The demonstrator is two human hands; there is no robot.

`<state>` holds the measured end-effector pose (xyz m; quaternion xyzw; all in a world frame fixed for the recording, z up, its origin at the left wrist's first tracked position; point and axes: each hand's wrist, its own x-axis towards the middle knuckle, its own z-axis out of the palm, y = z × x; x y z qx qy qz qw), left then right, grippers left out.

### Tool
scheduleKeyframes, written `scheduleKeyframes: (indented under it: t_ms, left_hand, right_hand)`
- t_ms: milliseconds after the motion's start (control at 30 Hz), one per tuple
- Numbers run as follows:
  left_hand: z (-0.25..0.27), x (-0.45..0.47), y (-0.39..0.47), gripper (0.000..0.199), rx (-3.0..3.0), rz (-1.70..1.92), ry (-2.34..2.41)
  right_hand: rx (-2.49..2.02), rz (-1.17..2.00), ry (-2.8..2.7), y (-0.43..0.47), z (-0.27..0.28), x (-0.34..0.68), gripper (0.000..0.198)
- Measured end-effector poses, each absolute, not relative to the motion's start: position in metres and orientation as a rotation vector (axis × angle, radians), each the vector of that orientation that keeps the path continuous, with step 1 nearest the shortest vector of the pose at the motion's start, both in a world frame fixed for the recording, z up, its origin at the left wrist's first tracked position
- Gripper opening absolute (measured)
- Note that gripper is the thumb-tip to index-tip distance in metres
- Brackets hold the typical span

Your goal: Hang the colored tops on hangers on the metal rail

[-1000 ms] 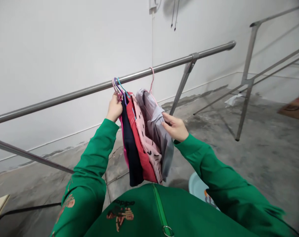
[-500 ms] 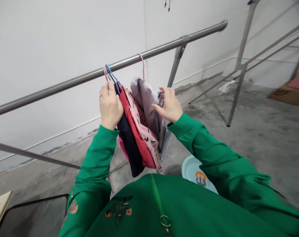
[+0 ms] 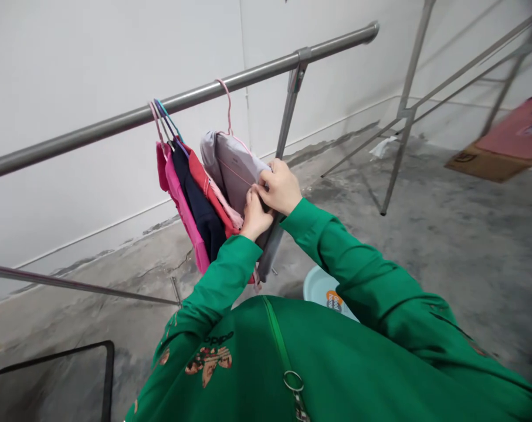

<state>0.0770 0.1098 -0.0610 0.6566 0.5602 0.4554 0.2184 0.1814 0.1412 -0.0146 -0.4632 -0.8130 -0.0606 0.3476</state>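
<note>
At far left, low in the view, a black frame is being shown on the concrete floor. Above it, a grey metal rail is being run across the white wall. On this rail, a bunch of hangers is being carried, with a pink garment, a navy garment and a red garment being hung close together. Just to their right, a grey garment is being hung from a pink hanger on the same rail. The lower right edge of the grey garment is being pinched by the left hand, its fingers being closed on the cloth. Touching it from above, the right hand is being closed on the same edge. Both arms are being covered by green sleeves. Below the hands, a pale blue basin is being partly hidden by the sleeve. Further right, a second metal rack is being stood on the floor, and a cardboard box is being seen at the far edge.
</note>
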Motion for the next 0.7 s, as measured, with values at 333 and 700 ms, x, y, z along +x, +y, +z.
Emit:
scheduleKeyframes:
  t_ms: [333,700]
  left_hand:
    - [-0.065,0.109,0.083,0.022,2.240,1.237,1.198]
    - [-0.044,0.096,0.088,0.038,2.521,1.001,1.368]
  right_hand:
    - [-1.659,-0.032,-1.952,0.107,-0.006,0.224,0.036]
    - [-1.073,1.379,-1.125,0.126,-0.068,0.265,0.009]
